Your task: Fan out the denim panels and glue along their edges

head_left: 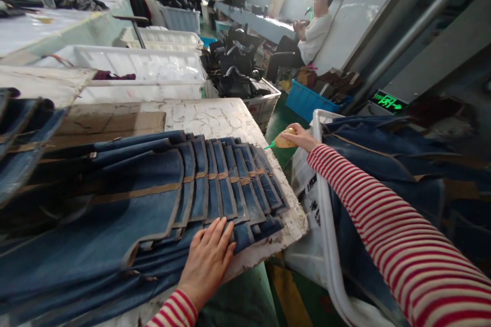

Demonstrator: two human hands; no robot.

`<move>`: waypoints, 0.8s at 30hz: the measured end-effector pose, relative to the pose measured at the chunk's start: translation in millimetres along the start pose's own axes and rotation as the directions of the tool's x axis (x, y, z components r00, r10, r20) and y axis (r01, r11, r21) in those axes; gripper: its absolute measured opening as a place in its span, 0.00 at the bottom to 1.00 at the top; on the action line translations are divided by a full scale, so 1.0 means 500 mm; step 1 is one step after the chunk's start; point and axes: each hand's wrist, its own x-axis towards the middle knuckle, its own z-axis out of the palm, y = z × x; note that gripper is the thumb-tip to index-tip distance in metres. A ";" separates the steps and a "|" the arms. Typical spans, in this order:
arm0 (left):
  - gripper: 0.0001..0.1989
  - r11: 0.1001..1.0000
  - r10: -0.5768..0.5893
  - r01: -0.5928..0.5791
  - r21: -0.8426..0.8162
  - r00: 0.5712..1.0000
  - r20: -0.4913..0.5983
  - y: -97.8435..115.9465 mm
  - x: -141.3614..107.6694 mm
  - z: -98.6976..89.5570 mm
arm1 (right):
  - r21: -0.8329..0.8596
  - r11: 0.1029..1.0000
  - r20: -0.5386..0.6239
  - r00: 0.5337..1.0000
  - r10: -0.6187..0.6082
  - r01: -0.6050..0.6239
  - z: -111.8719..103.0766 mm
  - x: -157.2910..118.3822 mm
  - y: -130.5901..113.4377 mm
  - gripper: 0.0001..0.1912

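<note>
Blue denim pieces (153,173) with grey edges and brown seam strips lie fanned in overlapping layers on a worn white board (226,112). My left hand (210,255) rests on the near edge of the stack, its fingers laid out over the denim and nothing held in them. Beyond the board's right edge, my right hand (301,137) is closed around a yellowish squeeze bottle (286,139) with a green nozzle. The nozzle points left toward the layered ends and does not touch them.
At the right stands a white bin (329,225) full of denim. More denim pieces (23,127) lie at the far left. Behind the board are white crates (146,61), a heap of black items (238,61) and a blue crate (307,102). A person (316,30) sits near the wall.
</note>
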 end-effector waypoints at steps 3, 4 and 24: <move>0.19 1.000 -0.001 0.001 0.009 1.000 -0.001 0.002 -0.001 0.004 | -0.036 0.999 0.021 1.000 0.008 -0.007 0.006 0.019 0.008 0.27; 0.19 1.000 -0.001 0.001 0.001 1.000 0.000 0.003 -0.001 0.003 | -0.033 0.999 0.037 0.999 0.012 -0.011 0.006 0.022 0.011 0.28; 0.18 0.940 -0.046 0.176 -0.293 0.914 0.403 0.106 0.348 0.042 | 0.432 0.862 0.261 0.951 0.163 -0.266 -0.016 -0.021 0.008 0.25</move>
